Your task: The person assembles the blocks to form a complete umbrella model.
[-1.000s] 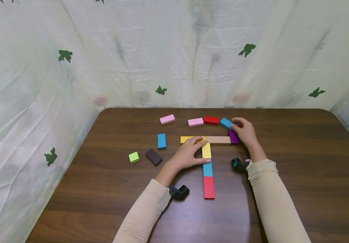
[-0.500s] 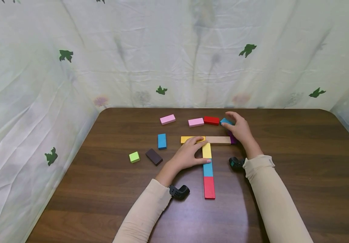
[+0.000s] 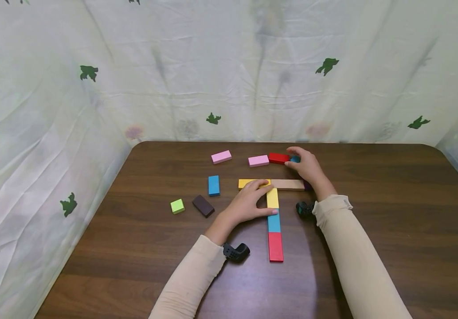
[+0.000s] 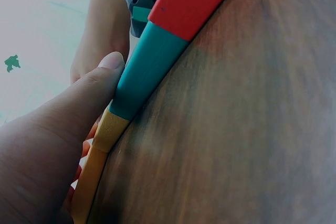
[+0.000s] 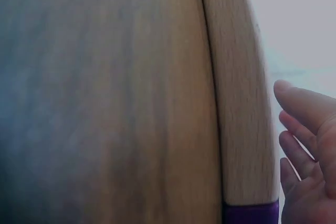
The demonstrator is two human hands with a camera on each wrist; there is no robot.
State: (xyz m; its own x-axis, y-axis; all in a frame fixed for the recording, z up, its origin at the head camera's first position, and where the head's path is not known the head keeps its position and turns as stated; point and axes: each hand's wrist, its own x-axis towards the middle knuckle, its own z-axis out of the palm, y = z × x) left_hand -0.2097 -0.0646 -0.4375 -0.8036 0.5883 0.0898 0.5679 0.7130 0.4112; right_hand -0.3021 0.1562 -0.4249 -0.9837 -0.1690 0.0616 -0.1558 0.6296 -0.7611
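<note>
My left hand (image 3: 248, 203) lies over the yellow blocks, its thumb at the light blue block (image 3: 274, 223) and its fingers at the orange-yellow block (image 3: 244, 183). In the left wrist view its thumb touches the side of the teal-looking block (image 4: 149, 69). My right hand (image 3: 307, 167) is at the back, thumb and fingers spread around the right end of the red block (image 3: 278, 158) and partly covering a blue block (image 3: 295, 159). Contact there is unclear. A purple block (image 3: 307, 186), mostly hidden by this hand, adjoins the plain wood block (image 3: 287, 185).
A dark red-pink block (image 3: 275, 247) ends the near row. Two pink blocks (image 3: 258, 161) lie towards the table's back edge. To the left are a blue block (image 3: 213, 185), a dark brown block (image 3: 203, 206) and a small green block (image 3: 177, 206). A printed curtain (image 3: 229, 88) hangs behind.
My right hand has left its place at the blue block's right end and moved left towards the red block, covering more of the blue and purple blocks. My left hand stays put.
</note>
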